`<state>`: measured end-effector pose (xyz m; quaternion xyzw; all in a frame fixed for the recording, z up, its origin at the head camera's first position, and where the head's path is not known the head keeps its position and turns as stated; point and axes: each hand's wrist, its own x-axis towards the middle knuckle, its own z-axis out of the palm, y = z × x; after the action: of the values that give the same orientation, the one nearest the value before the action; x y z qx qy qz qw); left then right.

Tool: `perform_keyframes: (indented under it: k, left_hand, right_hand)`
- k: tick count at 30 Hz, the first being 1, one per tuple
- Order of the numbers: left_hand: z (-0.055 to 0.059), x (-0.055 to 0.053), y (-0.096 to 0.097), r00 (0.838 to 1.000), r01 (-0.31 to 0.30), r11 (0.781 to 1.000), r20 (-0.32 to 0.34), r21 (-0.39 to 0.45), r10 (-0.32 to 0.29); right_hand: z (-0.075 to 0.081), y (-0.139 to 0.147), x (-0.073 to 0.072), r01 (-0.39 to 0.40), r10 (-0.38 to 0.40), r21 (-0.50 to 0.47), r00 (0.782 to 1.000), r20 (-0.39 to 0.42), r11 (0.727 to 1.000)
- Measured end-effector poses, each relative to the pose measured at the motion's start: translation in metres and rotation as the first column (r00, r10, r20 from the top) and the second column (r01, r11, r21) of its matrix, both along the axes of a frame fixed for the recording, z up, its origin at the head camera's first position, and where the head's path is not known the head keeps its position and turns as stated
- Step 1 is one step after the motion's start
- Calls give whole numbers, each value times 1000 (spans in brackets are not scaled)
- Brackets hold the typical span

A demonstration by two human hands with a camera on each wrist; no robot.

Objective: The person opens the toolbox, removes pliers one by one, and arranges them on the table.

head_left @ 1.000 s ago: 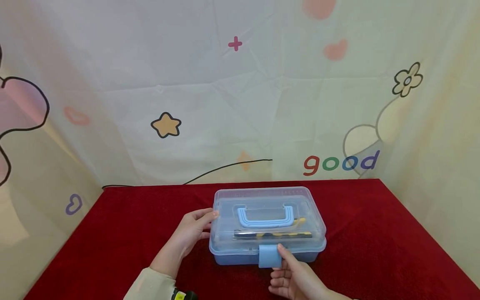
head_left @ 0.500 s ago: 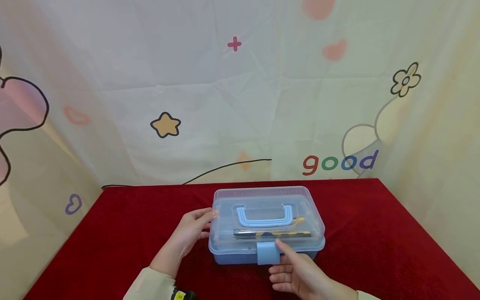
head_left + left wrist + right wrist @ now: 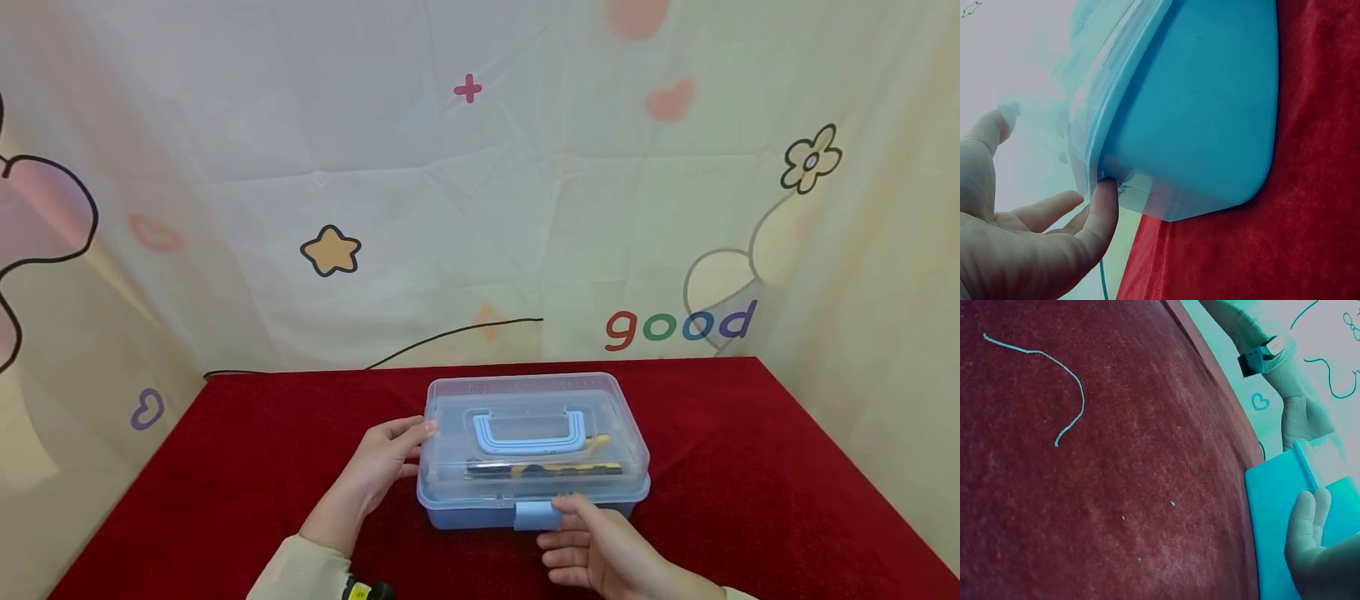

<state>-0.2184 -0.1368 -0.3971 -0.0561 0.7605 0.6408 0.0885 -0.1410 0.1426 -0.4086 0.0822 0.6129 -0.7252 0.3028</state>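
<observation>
A blue plastic toolbox (image 3: pixel 450 518) with a clear lid and a light blue carrying handle (image 3: pixel 529 447) sits on the red cloth. Through the lid, long yellow-and-black things (image 3: pixel 566 470) are visible. My left hand (image 3: pixel 386 458) holds its left side, thumb on the lid and fingers below the rim; the left wrist view shows a fingertip (image 3: pixel 1105 194) under that rim. At the front, a light blue latch (image 3: pixel 534 516) lies level with the lid's edge. The thumb of my right hand (image 3: pixel 603 546) touches its right end, the other fingers loosely curved beside the box front.
Red cloth (image 3: pixel 300 433) covers the table, with a pale printed curtain (image 3: pixel 480 208) behind and at both sides. A light thread (image 3: pixel 1075 378) lies on the cloth in the right wrist view. A dark band (image 3: pixel 367 590) sits on my left wrist.
The latch's upper edge has dropped, and it looks shorter now. My right thumb has come down with it. The left hand and toolbox have hardly moved.
</observation>
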Motion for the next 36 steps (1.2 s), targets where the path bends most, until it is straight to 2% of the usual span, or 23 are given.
perform_keyframes:
  k: [13, 23, 36]
  left_hand:
    - [-1, 1, 0, 1000, 1, 1000, -9, -2, -1]
    - [0, 1, 0, 1000, 2, 1000, 0, -10, -2]
    - [-2, 0, -2, 1000, -1, 1000, 10, -11, 1]
  right_hand:
    - [1, 7, 3, -22, 22, -32, 1000, -17, 999]
    - [-4, 13, 3, -55, 55, -27, 998, -34, 998]
    - [-22, 16, 1, -100, 103, 92, 994, -22, 991]
